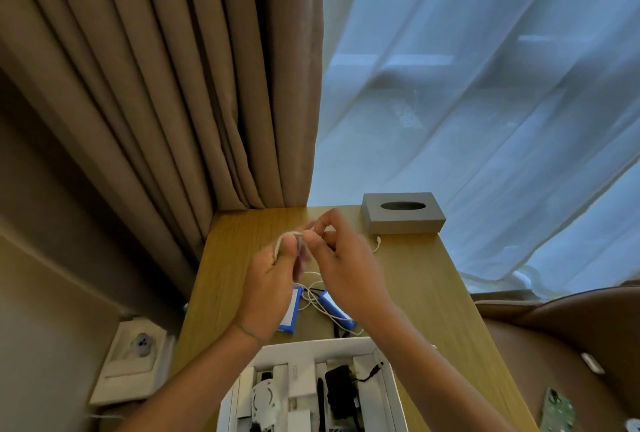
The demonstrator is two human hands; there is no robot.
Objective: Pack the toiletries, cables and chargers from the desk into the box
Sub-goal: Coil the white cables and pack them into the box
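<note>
Now both hands, left hand (268, 287) and right hand (341, 267), pinch the white cable (317, 296) above the box (313, 350). Best keep the loops small and snug. Then they should drop in tidily.

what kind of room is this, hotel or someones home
Probably a hotel room or bedroom, though I can't be sure: a wooden desk stands by a window with brown blackout curtains and sheers, with a grey tissue box on it.
</note>
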